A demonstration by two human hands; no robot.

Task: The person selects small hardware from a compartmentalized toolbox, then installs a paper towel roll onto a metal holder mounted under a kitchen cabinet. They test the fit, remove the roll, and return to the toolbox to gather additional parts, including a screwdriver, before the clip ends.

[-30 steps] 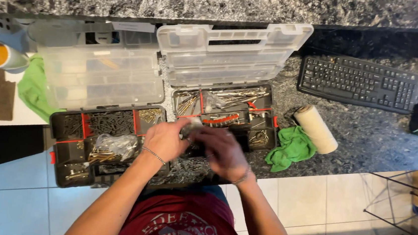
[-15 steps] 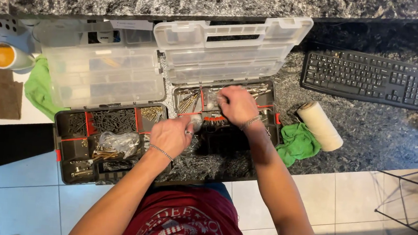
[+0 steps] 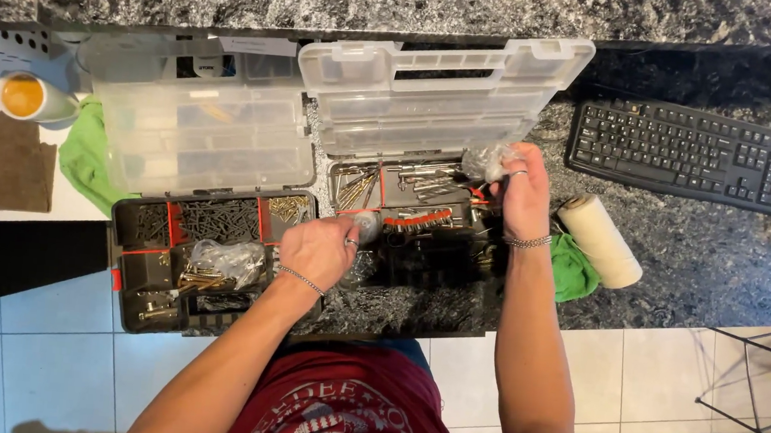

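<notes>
Two organiser cases sat open on a dark speckled counter (image 3: pixel 703 260), clear lids propped back against the wall. Left case (image 3: pixel 129 270): black tray, red dividers, dark screws at the back, brass ones in a small back-right cell and lower left, a crumpled clear bag (image 3: pixel 226 257) lying in its middle. Left lid (image 3: pixel 200 129) carried a white rectangular label (image 3: pixel 257 45) on its top edge, print too small to tell. Right case (image 3: pixel 404 213): black tray with red dividers, long silver screws and bolts in the back cells. Right lid (image 3: pixel 432 92) was ribbed, clear, latches on top. Right hand (image 3: pixel 523 195) was up over the back-right corner of the right case, fingers pinched on a small clear plastic bag (image 3: pixel 486 160); the bag stuck out left of the fingertips, above the tray. Left hand (image 3: pixel 319 250) hovered between the two cases, fingers curled around a small clear rounded item (image 3: pixel 368 227) poking out past the thumb side; what it was, could not tell. Ring and bracelet on each hand. Off to the right: cream roll (image 3: pixel 599 240) lying tilted, green cloth (image 3: pixel 572 270) just beside it, black keyboard (image 3: pixel 688 156) further back. Far left: white cup (image 3: pixel 33 97) with orange contents, second green cloth (image 3: pixel 86 154) partly under the left lid.
</notes>
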